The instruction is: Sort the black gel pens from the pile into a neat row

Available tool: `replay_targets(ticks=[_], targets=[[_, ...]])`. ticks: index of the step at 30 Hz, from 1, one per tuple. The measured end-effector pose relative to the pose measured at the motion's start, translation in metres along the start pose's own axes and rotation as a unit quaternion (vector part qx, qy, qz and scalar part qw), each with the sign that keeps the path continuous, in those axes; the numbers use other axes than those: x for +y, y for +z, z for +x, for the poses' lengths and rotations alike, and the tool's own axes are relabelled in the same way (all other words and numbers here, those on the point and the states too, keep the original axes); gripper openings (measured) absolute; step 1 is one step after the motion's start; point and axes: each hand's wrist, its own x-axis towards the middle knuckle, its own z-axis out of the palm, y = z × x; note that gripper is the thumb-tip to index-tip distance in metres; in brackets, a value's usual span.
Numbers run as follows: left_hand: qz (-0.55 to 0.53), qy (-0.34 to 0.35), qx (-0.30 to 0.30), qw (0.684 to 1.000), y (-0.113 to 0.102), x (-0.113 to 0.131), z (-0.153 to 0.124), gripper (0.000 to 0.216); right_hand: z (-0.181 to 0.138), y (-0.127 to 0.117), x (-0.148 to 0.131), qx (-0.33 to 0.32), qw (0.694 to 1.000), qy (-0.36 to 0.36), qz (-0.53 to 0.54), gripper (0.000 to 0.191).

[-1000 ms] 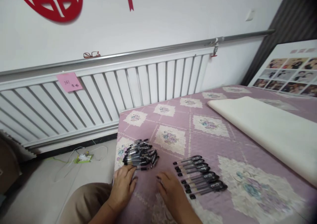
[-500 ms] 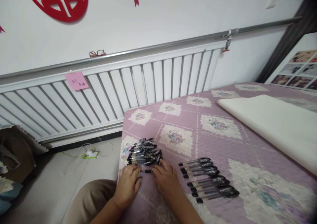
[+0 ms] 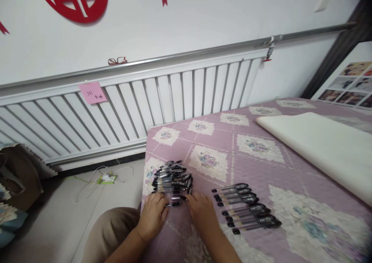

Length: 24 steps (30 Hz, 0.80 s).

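Left hand [image 3: 153, 213], right hand [image 3: 202, 213] hide pen [image 3: 173, 204] ends; grip unclear.

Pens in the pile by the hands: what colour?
Black caps and grips on clear barrels; the pile of pens shows best in the head view.

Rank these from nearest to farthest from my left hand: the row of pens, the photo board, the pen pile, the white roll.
1. Pen pile, just ahead of the left hand, at its fingertips.
2. Row of pens, off to the right.
3. White roll, farther right and back.
4. Photo board, far right, beyond the roll.
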Motion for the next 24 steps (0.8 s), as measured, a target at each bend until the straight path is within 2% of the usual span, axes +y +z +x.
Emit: replay_targets(ticks=[5,10,18,24], targets=[[-0.023,-0.006,-0.003,1.0,-0.002,0.001,0.0,0.011,0.003,0.002,-0.006,-0.009,1.0,0.002,-0.027,0.025],[-0.046,0.007,-0.006,0.999,-0.006,0.005,0.0,0.011,0.0,-0.005,-0.008,-0.024,0.999,0.003,-0.025,0.018],[-0.064,0.03,-0.027,0.997,-0.01,0.006,0.0,0.021,-0.007,-0.013,0.001,-0.087,0.996,0.005,-0.004,0.006],[-0.053,0.047,-0.031,0.997,-0.006,0.003,0.002,0.019,-0.011,-0.013,0.007,-0.082,0.996,-0.019,0.035,0.028]])
